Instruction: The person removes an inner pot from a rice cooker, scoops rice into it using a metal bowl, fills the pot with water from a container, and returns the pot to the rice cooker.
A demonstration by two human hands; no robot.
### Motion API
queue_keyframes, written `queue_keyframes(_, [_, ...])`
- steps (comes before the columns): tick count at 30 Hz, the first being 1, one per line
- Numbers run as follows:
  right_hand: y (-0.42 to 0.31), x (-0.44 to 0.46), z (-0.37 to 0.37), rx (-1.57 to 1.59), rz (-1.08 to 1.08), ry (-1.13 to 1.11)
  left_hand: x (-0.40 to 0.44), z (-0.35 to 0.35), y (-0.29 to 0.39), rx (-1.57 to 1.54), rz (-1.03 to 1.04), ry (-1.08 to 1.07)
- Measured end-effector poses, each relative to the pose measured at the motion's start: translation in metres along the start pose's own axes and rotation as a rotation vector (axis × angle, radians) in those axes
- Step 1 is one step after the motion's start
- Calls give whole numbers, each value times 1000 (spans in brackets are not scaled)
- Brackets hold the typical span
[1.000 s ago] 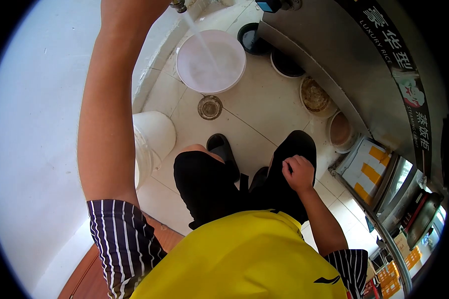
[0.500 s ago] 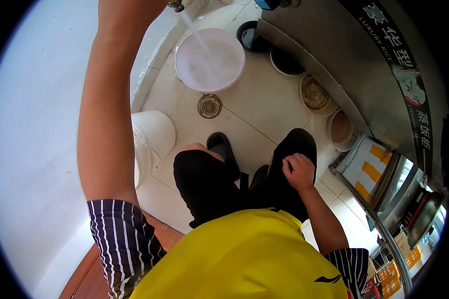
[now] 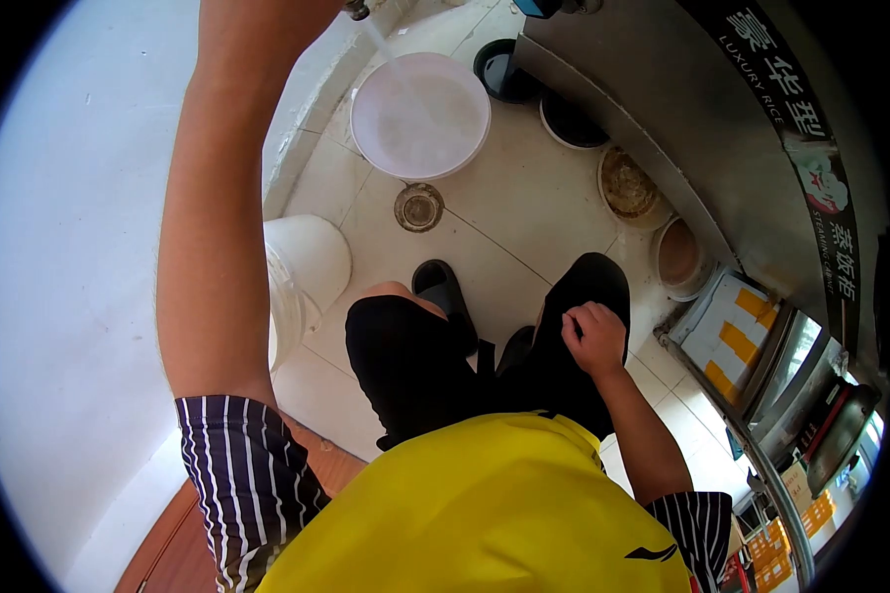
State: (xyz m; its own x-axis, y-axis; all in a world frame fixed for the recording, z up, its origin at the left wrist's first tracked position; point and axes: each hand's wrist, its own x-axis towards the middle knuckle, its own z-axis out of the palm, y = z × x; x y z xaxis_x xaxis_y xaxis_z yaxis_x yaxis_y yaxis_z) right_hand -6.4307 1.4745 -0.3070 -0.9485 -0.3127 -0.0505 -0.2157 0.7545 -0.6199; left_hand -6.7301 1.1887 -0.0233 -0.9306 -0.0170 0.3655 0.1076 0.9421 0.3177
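Observation:
My left hand (image 3: 285, 14) reaches up to the top edge, beside a metal tap (image 3: 356, 9); its fingers are cut off by the frame. Water runs from the tap into a round white basin (image 3: 420, 117) on the tiled floor. On my knee in black trousers (image 3: 583, 296) rests my right hand (image 3: 595, 336), its fingers curled with nothing visible in them.
White buckets (image 3: 311, 259) stand by the wall at left. A floor drain (image 3: 418, 208) lies below the basin. Along the steel cabinet (image 3: 702, 128) sit a dark tub (image 3: 504, 71), a food-stained bucket (image 3: 631, 186) and a brown-filled one (image 3: 680, 259). A taped box (image 3: 730, 336) is at right.
The view has shifted slightly. The water stream looks thinner and fainter than before. My right hand stays on the knee.

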Motion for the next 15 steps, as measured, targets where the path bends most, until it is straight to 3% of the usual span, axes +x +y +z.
queue_keyframes(2, [1, -2, -1, -9, 8, -12, -2, -1, 5, -49, -55, -18])
queue_keyframes(5, [1, -2, -1, -17, 5, -17, 0, 2, -7, -3, 70, 25])
queue_keyframes(11, [-2, -1, -5, -14, -1, -6, -1, -4, 6, -4, -50, -23])
queue_keyframes(15, [-5, 0, -6, -10, 7, -10, 2, -2, -8, -12, 62, 22])
